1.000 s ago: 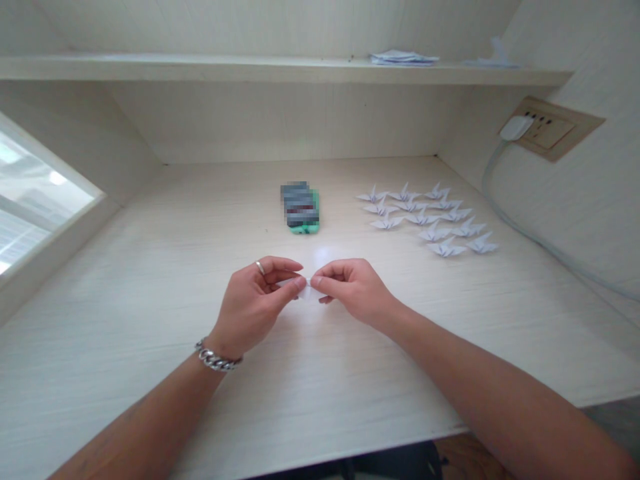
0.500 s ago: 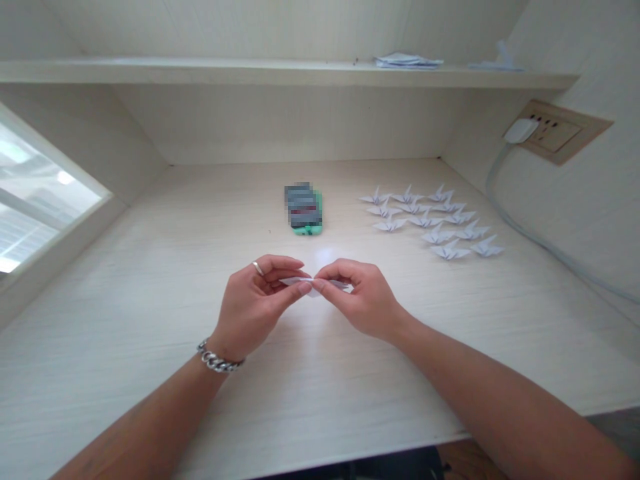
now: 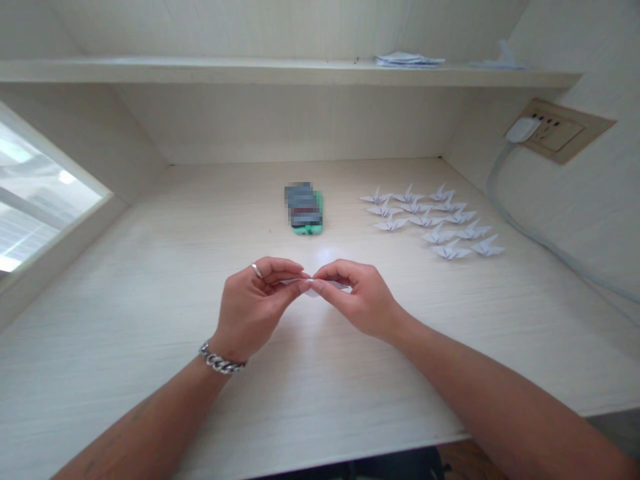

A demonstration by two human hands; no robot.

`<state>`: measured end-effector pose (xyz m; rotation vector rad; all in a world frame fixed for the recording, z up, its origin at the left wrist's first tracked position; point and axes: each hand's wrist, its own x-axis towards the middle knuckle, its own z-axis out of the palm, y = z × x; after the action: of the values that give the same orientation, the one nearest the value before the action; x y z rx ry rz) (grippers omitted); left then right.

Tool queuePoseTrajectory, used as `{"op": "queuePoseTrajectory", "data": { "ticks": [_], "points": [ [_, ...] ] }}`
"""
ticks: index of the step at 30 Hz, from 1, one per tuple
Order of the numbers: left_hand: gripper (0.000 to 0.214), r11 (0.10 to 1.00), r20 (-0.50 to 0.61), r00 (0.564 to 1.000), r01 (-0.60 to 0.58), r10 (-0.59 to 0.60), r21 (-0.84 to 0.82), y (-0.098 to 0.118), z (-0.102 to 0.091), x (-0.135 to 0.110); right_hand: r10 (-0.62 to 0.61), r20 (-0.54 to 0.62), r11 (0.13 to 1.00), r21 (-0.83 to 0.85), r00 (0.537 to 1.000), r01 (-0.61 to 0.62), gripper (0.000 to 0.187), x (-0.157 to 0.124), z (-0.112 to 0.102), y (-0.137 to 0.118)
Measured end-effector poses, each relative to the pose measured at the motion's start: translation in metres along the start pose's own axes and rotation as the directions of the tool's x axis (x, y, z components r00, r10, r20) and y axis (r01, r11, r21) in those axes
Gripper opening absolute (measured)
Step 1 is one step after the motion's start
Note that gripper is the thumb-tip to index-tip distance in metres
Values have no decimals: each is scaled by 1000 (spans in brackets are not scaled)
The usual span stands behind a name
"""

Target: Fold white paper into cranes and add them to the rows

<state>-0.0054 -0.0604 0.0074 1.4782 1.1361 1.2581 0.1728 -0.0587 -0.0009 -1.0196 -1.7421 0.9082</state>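
Between my two hands is a small piece of folded white paper (image 3: pixel 313 291), seen nearly edge-on and mostly covered by fingers. My left hand (image 3: pixel 257 297), wearing a ring and a chain bracelet, pinches it between thumb and fingers. From the other side my right hand (image 3: pixel 359 293) pinches it too, and the two thumb tips almost meet at its middle. Several white paper cranes (image 3: pixel 425 220) stand in loose rows on the desk, beyond my right hand and to its right.
A phone in a green case (image 3: pixel 307 231), its screen blurred out, lies on the desk (image 3: pixel 150 280) past my hands. Above runs a shelf (image 3: pixel 225 72) with a stack of paper (image 3: pixel 409 60). A white cable (image 3: pixel 520 230) hangs from the wall socket (image 3: pixel 565 133) at right.
Both hands keep their pinch on the folded paper in almost the same place. The paper shows slightly less between the fingers.
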Motion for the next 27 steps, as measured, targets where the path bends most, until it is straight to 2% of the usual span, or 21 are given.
{"op": "queuePoseTrajectory", "data": {
  "ticks": [6,12,17,27],
  "points": [
    [26,1000,42,999,15,-15,-5,2,-1,1,3,-4,1000,-26,1000,-4,12,0,-2,-2],
    [27,997,8,999,39,-39,72,3,-1,2,8,-16,1000,-13,1000,-8,12,0,-1,-2],
    [28,997,34,999,28,-30,72,2,1,0,25,-12,1000,15,1000,-25,10,0,1,-1],
    [26,998,54,997,58,-57,-19,1,1,1,-22,-26,1000,-15,999,22,9,-1,0,-4]
  ]
}}
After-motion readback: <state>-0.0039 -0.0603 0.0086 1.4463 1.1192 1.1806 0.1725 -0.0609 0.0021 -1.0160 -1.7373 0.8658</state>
